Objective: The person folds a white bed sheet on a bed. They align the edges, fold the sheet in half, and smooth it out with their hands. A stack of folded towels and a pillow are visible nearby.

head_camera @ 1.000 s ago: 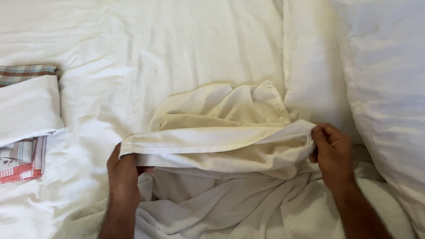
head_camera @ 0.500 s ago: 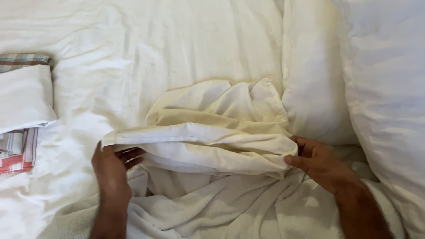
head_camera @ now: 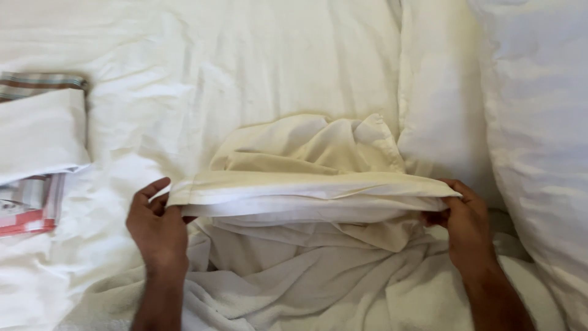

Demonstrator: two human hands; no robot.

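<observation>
Here, nearest the camera, a crumpled white sheet [head_camera: 318, 288] lies bunched along the near edge of the bed [head_camera: 257, 67], and both forearms run out of the picture at the bottom. Just beyond it, a cream-coloured cloth [head_camera: 306, 190] is held stretched between the two hands, its folded edge forming a long band that runs left to right across the middle of the scene, roughly level.

The left hand [head_camera: 158, 227] grips the band's left end; its fingers [head_camera: 150, 190] curl round the edge, and their tips are hidden behind the fabric. The right hand [head_camera: 467, 230] is clenched on the right end, thumb and fingers pinching the layers together. How many layers the fold has is hard to make out.

Farther off, the rest of the cloth rises in a loose rumpled heap. At the far right, two white pillows [head_camera: 533, 122] lie side by side, the outer one cut off by the picture's edge. At the far left sits a pile of folded linens [head_camera: 37, 135], partly cut off, with checked and red-striped pieces showing.
</observation>
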